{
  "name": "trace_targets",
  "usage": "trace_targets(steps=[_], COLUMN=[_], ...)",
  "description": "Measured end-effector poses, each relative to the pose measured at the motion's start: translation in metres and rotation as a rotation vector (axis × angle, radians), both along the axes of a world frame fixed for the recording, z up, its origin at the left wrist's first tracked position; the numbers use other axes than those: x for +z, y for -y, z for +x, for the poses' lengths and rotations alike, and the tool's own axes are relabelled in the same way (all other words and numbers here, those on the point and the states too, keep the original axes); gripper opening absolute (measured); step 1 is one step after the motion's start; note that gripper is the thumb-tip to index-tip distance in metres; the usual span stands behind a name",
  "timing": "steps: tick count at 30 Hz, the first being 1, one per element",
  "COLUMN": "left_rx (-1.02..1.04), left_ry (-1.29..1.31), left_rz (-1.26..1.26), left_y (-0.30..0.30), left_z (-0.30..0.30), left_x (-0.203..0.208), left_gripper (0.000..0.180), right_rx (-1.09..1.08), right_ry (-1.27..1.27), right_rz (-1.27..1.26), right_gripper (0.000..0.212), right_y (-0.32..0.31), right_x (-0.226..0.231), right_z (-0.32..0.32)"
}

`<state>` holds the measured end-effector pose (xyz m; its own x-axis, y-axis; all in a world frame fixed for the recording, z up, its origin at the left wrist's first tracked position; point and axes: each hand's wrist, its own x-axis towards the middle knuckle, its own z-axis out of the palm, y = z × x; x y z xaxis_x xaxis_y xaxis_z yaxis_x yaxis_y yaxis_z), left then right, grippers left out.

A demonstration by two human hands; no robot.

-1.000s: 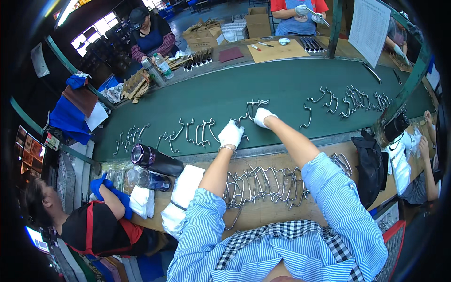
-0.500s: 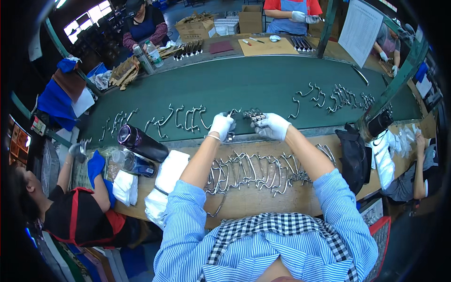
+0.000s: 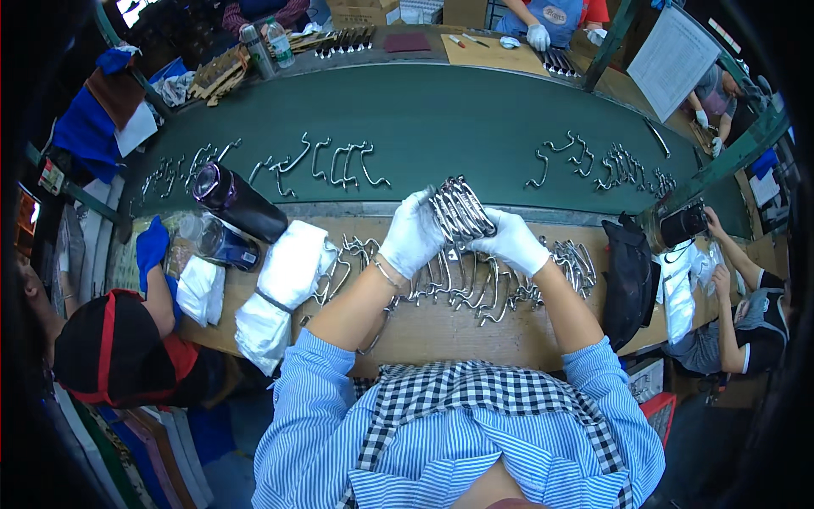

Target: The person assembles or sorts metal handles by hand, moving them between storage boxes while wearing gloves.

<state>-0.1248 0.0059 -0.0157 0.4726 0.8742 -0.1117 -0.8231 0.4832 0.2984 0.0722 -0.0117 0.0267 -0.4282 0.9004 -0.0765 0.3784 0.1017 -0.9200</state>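
Note:
A tight stack of shiny curved metal pieces (image 3: 462,210) is gripped between my two white-gloved hands, just in front of the green belt. My left hand (image 3: 412,237) closes on the stack's left side. My right hand (image 3: 514,244) closes on its right and lower side, with fingers partly hidden behind the metal. Below them, a long row of bent chrome rods (image 3: 475,284) lies on the wooden bench (image 3: 449,335); my forearms cover parts of it.
Loose bent rods (image 3: 339,165) lie left on the green belt (image 3: 424,119), and another group (image 3: 623,165) lies right. A dark flask (image 3: 237,202) and white cloth bundle (image 3: 284,271) stand left, a black bag (image 3: 629,288) right. Co-workers sit both sides and opposite.
My hands have come together and back toward me from the belt's near edge. The metal pieces now form one stack between both hands. The whole view has shifted slightly.

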Motion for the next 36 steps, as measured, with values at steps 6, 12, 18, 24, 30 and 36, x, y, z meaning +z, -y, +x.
trace_targets(steps=[6,12,18,24,30,36], left_rx=[-0.087,-0.189,-0.195,-0.198,-0.249,-0.352], left_ry=[0.071,0.100,0.096,0.066,-0.012,-0.032], left_rz=[-0.007,-0.056,-0.042,-0.040,-0.072,-0.037], left_y=[0.010,0.017,0.020,0.030,0.033,0.033], left_z=[0.001,0.005,0.003,0.007,0.011,0.013], left_x=[0.010,0.016,0.014,0.017,0.011,0.014], left_gripper=[0.056,0.069,0.072,0.066,0.080,0.082], right_rx=[0.010,-0.054,-0.059,0.008,0.103,0.146], right_ry=[0.469,0.438,0.417,0.526,0.533,0.665], right_rz=[0.229,0.079,0.064,0.164,0.400,0.294], right_gripper=[0.046,0.047,0.040,0.029,0.033,0.040], right_y=[0.014,0.028,0.033,0.039,0.043,0.045], right_x=[-0.001,-0.006,0.004,0.008,-0.008,-0.009], right_z=[0.003,0.005,0.012,0.015,0.025,0.024])
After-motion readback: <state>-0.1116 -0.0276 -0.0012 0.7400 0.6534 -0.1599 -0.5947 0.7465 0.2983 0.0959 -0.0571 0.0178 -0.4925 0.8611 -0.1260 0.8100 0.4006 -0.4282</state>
